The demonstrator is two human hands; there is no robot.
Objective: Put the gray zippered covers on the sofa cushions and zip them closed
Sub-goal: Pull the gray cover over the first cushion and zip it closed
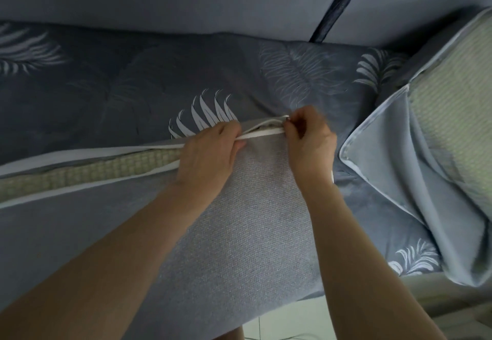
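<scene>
Zip pull hard to make out, blurred behind right hand (310, 140) fingers pinched tight at zipper (263, 134) end. Left hand (210, 153) fingers clamped on white tapes, pressing both together. Left of that, zipper gaping, green cushion (80, 176) showing inside gray cover (239, 220). Second cushion (450, 105) half-covered at right, cut off by frame. All on leaf-print sofa (119, 86); pale floor (282, 321) below.

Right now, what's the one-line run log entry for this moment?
left hand: grips zipper | right hand: pinches zipper end | cover: open leftward | cushion: exposed
</scene>
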